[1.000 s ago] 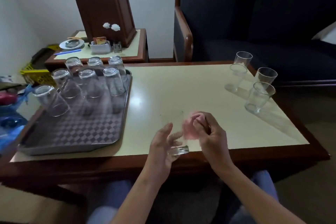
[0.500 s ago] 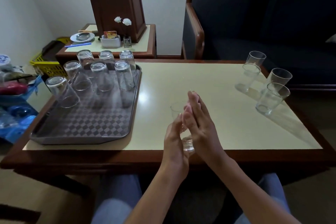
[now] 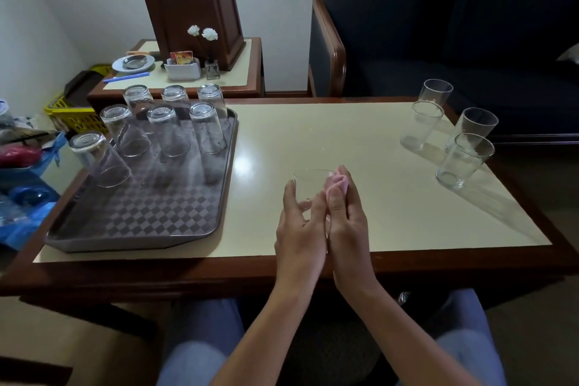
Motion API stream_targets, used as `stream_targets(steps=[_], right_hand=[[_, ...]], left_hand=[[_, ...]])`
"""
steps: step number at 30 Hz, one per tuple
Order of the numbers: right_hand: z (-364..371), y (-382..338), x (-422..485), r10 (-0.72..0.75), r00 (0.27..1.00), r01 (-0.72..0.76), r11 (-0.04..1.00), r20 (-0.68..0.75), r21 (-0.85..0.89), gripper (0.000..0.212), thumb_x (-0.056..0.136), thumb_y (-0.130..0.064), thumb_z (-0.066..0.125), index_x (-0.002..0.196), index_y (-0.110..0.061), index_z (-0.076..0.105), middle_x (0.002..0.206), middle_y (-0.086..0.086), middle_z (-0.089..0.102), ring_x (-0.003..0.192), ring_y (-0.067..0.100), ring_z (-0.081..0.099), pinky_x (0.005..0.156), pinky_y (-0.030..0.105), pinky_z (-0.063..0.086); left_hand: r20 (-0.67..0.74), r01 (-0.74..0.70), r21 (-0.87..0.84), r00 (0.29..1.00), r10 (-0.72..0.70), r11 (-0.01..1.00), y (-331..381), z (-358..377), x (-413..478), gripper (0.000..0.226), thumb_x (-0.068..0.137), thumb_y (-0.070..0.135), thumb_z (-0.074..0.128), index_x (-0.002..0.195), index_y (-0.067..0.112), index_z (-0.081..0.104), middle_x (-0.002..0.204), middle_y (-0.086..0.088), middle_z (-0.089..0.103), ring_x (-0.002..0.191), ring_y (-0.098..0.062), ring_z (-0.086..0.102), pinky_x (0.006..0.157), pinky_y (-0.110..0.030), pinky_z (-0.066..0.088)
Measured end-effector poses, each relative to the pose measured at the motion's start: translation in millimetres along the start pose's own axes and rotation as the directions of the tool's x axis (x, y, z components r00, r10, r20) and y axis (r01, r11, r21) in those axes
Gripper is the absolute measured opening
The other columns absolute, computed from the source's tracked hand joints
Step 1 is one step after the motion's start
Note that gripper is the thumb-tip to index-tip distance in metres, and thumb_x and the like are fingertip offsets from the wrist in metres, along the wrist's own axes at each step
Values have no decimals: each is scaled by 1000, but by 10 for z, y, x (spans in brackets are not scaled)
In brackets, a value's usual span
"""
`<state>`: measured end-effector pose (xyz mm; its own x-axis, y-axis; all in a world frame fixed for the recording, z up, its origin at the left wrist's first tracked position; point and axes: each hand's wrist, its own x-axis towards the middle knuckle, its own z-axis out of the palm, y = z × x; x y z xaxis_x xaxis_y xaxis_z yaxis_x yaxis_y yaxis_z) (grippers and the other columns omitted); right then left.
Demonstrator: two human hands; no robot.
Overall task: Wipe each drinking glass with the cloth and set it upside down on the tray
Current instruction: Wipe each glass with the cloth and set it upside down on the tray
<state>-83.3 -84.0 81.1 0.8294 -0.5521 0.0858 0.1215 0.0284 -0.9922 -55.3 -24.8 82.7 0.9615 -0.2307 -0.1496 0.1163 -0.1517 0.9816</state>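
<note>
The person's left hand [image 3: 300, 229] wraps its curled fingers round a clear drinking glass [image 3: 308, 186], holding it just above the near middle of the cream-topped wooden table [image 3: 344, 135]. The glass's mouth appears to tilt up and away. The right hand [image 3: 347, 222] lies close against the left, and its thumb and fingers pinch a small pink cloth [image 3: 338, 180] against the right side of the glass near the rim. Both hands are clamped, one on the glass and one on the cloth, so the wiping of this glass looks to be under way.

On the left, the dark checkered plastic tray [image 3: 131, 241] carries seven clear glasses [image 3: 164, 125] set upside down in its far half. Its near half shows bare checkered surface. At the far right of the table, four upright clear glasses [image 3: 463, 163] stand close together, well apart from the tray.

Judging from this, seven glasses are done and one is in hand. After it is turned over onto the tray, the four on the right are left to wipe, which puts the task a little past halfway.
</note>
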Motion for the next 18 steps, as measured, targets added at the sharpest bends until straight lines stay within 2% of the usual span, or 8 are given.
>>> stream_targets(steps=[3, 5, 6, 9, 11, 13, 15, 18], right_hand=[[42, 20, -116, -119, 993, 121, 985, 22, -122, 51, 103, -29, 41, 152, -36, 30, 158, -23, 27, 138, -21, 26, 111, 6, 28], [24, 36, -164, -196, 978, 207, 958, 72, -198, 52, 105, -19, 41, 149, -42, 26, 159, -26, 21, 140, -23, 16, 111, 3, 23], [8, 29, -152, -221, 970, 238, 949, 101, -208, 52, 105, -19, 41, 147, -46, 25, 159, -28, 19, 142, -21, 14, 114, 7, 24], [-30, -18, 4, -195, 972, 209, 972, 132, -107, 49, 103, -38, 41, 146, -57, 24, 157, -35, 18, 147, -9, 21, 117, 29, 36], [-43, -43, 112, -78, 990, 77, 997, 115, 18, 48, 100, -53, 38, 147, -52, 29, 162, -20, 26, 145, 6, 37, 111, 42, 45], [-60, -33, 179, 51, 993, -65, 990, 111, 124, 52, 97, -57, 32, 145, -38, 37, 153, -3, 45, 129, 17, 58, 99, 44, 53], [-82, -32, 199, 130, 988, -144, 972, 89, 184, 45, 97, -55, 31, 133, -32, 46, 131, -3, 63, 108, 14, 71, 89, 46, 58], [-92, 41, 199, 146, 989, -150, 970, 31, 193, 38, 99, -49, 34, 127, -28, 50, 117, -10, 64, 93, 2, 73, 68, 27, 61]], left_hand=[[47, 103, -231, 994, -94, 967, 60, -11, 94, 81, 77, 75, 64, 146, 38, 44, 126, 8, 64, 117, -12, 64, 106, -42, 50], [111, 184, -376, 982, -153, 908, 76, -23, 105, 92, 66, 77, 73, 141, 27, 52, 127, -1, 71, 114, -17, 70, 105, -45, 52], [138, 189, -412, 980, -144, 891, 100, -46, 96, 84, 70, 72, 74, 137, 24, 57, 122, -2, 74, 110, -18, 72, 102, -44, 54], [177, 161, -369, 979, -101, 915, 45, -55, 87, 52, 85, 62, 58, 119, 25, 70, 107, 3, 78, 92, -17, 77, 75, -33, 60], [167, 132, -342, 983, -78, 930, -1, -36, 77, 49, 88, 60, 54, 115, 24, 73, 105, 3, 77, 88, -12, 76, 68, -29, 59], [142, 82, -267, 989, -45, 960, -16, -26, 110, 47, 89, 61, 54, 113, 25, 73, 104, 5, 76, 94, -4, 72, 72, -22, 57], [109, -16, -116, 994, 29, 993, -26, -4, 146, 64, 84, 76, 53, 119, 26, 70, 113, 2, 70, 109, -7, 66, 86, -24, 55], [-5, -95, 128, 995, 97, 987, -35, 60, 108, 79, 84, 74, 45, 146, 26, 44, 124, 4, 49, 116, -12, 55, 95, -28, 48]])
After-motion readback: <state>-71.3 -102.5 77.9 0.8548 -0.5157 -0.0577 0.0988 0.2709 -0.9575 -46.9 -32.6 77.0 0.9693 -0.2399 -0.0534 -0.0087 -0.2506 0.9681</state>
